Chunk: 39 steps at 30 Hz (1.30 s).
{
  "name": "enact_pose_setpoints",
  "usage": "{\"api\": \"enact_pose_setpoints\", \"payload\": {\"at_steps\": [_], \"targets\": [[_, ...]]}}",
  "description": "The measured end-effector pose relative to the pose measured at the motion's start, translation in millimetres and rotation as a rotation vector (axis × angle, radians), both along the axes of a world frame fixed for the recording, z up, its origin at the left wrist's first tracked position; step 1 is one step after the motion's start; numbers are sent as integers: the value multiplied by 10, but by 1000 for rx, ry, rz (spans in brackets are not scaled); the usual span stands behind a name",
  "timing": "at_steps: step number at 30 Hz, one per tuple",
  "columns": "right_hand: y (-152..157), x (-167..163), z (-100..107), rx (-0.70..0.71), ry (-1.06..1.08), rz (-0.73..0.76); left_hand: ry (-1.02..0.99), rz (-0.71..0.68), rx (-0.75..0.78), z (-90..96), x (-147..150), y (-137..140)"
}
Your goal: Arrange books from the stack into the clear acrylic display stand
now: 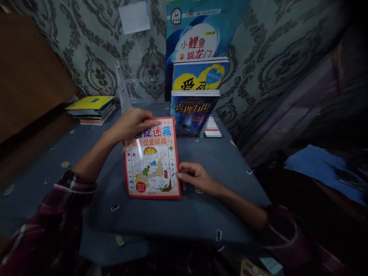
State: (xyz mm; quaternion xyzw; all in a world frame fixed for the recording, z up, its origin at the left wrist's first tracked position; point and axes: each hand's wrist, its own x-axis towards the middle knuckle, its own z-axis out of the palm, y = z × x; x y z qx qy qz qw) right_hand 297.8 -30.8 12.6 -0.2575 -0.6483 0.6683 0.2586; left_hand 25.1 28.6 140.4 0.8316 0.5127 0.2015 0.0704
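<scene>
A children's picture book with a red border stands tilted over the middle of the table, its cover facing me. My left hand grips its upper left corner, thumb across the front. At the lower right edge, my right hand pinches the book between thumb and fingers. Just behind the book is a clear plastic stand. To its right, a dark blue book leans in front of a blue and yellow book and a tall teal book.
A stack of books with a yellow top lies at the back left of the table. Patterned wallpaper rises behind. Brown wooden furniture stands at left, and a blue cloth lies at right.
</scene>
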Motion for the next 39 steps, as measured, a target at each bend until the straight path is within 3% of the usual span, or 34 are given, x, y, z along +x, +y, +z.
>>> {"api": "enact_pose_setpoints", "payload": {"at_steps": [5, 9, 12, 16, 24, 27, 31, 35, 39], "targets": [[84, -5, -67, -88, -37, -92, -218, -20, -404, -725, -71, 142], [129, -7, -140, -120, -71, -132, -406, -36, -531, -1055, -30, 178], [143, -4, -173, -144, -78, -154, -430, -42, -483, -1136, 13, 198], [150, 17, -167, -159, -115, -145, -343, 13, -283, -1175, -39, 181], [170, 58, -173, -113, -199, -171, -222, 100, -162, -1230, -504, -103], [164, 63, -176, 84, -292, -300, -236, 111, -162, -1277, -638, -166], [136, 7, -131, 591, -413, -417, -223, 82, -167, -1333, -694, -171], [141, -214, -46, 963, -339, -257, -184, 100, -153, -1347, -679, -165], [193, -560, 31, 1161, -266, -14, -177, 141, -151, -1327, -691, -180]]}}
